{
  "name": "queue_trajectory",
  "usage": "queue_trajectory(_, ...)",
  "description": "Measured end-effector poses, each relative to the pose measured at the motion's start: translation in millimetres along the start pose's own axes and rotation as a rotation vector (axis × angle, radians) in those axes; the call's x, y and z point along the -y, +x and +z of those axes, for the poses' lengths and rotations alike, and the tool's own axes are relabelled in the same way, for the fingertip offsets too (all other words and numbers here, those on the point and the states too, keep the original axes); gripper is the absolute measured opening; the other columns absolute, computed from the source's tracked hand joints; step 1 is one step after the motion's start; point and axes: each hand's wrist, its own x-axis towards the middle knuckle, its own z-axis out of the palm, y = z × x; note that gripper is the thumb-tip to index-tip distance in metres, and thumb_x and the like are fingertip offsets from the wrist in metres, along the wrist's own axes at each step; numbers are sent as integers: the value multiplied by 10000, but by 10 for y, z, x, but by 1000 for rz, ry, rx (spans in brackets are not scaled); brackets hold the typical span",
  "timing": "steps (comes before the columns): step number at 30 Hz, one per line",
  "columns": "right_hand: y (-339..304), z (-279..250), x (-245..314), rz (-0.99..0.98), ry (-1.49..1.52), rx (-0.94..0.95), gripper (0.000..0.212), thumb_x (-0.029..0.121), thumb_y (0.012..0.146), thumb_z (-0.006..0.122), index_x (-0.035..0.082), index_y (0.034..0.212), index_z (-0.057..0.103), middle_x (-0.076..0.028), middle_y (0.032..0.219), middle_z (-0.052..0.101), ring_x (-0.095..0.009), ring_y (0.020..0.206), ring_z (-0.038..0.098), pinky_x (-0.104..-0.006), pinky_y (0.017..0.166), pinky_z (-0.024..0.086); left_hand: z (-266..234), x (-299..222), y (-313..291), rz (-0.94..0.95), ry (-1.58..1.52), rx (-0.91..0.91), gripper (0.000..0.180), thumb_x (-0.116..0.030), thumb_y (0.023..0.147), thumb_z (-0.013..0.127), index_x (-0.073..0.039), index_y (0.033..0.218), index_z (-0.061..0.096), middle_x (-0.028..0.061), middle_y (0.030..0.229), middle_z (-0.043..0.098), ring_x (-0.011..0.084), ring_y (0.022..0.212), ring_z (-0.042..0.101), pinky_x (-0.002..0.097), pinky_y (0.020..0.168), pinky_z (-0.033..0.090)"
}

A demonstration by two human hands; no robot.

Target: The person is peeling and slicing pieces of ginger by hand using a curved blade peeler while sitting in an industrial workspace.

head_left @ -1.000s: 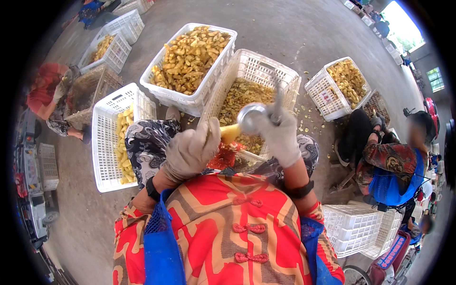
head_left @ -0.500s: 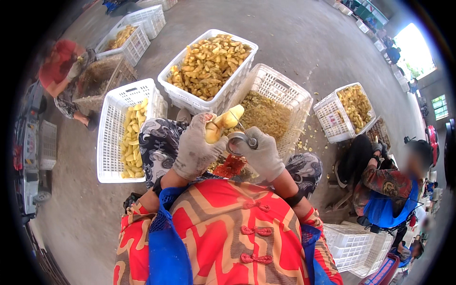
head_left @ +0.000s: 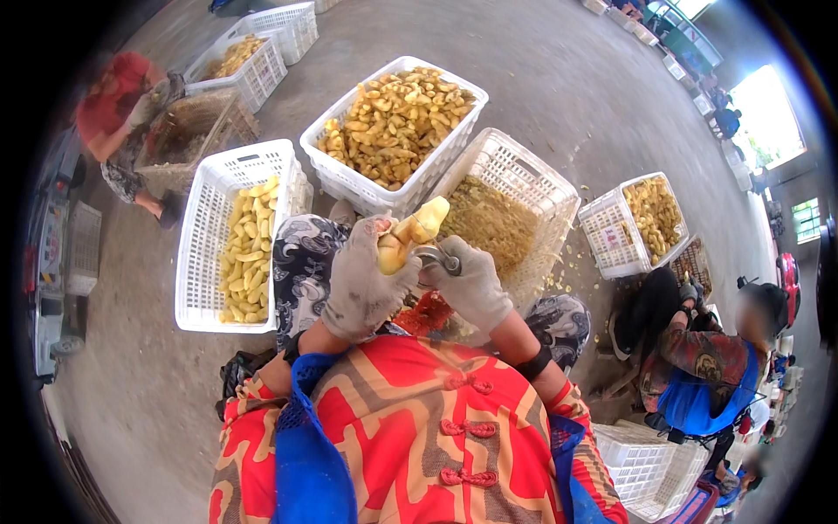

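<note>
a grey floor (head_left: 131,384) spreads under the whole room. nearest, above the lap, two gloved hands sit close together. the left hand (head_left: 371,284) is wrapped round the lower part of a root (head_left: 421,224), thumb and fingers pinching its fat lobe, and the paler, knobbed end sticks up free toward the right. the right hand (head_left: 471,284) is curled tight round a metal tool (head_left: 434,255) with a ring-like head, just beside the lower lobe; whether metal and root touch, i cannot tell.

the root looks light enough for one hand, firm and stiff rather than soft. its pale flesh is probably moist and a little slick, so the glove fabric should help. the joint between the lobes seems the weak spot, where a hard bend could snap it. the fat lobe looks like the best hold, with fingertips kept back from the metal. the tool seems small and rigid, best held deep in the palm.

under the hands is a red cloth (head_left: 425,314). past the knees, the left crate (head_left: 196,244) holds pale roots (head_left: 253,253), the scrap crate (head_left: 559,188) holds shavings (head_left: 489,214), and the middle crate (head_left: 353,185) is heaped with browner roots (head_left: 401,131). farther off, a co-worker (head_left: 707,375) sits by the right crate (head_left: 607,236). farthest is a bright doorway (head_left: 764,118).
</note>
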Motion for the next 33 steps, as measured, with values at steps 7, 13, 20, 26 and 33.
queue_trajectory(7, 374, 264, 460, -103, 122, 111, 138, 137, 839, 655, 22, 894, 603, -116, 718, 641, -178, 677, 614, -313, 606, 488, -339, 92, 62, 117, 185, -345, 476, -150, 673, 748, -36, 1057, 489, 178, 1046, 592, 354, 912, 618, 414, 793, 492)
queue_trajectory(13, 762, 757, 873, -297, 0, 281, 246, 263, 820, 658, 43, 912, 599, -218, 759, 631, -403, 773, 621, -445, 658, 484, -956, 221, 4, -22, 276, -451, 511, -155, 676, 745, 5, 1109, 526, 167, 982, 594, 341, 876, 615, 380, 770, 497)
queue_trajectory(20, 899, 1330, 1484, -335, -165, 531, 274, 287, 832, 611, 21, 898, 612, -248, 750, 628, -413, 772, 630, -473, 696, 480, -1449, 582, -317, -282, -19, -590, 398, -73, 665, 740, -3, 996, 531, 114, 963, 603, 219, 854, 607, 283, 780, 478)
queue_trajectory(26, 944, 1625, 1640, -396, -179, 628, 354, 333, 836, 577, -17, 891, 584, -274, 738, 613, -430, 764, 623, -491, 697, 472, -1744, 829, -543, -423, -329, -524, 384, -59, 671, 715, -23, 1003, 525, 112, 966, 597, 232, 821, 586, 300, 756, 461)
queue_trajectory(33, 1014, 1882, 1656, -434, -320, 718, 345, 319, 839, 555, -20, 902, 584, -266, 781, 624, -427, 803, 622, -494, 724, 475, -1815, 963, -619, -406, -591, -724, 314, -5, 755, 657, -48, 1036, 523, 116, 923, 602, 113, 686, 568, 220, 625, 441)
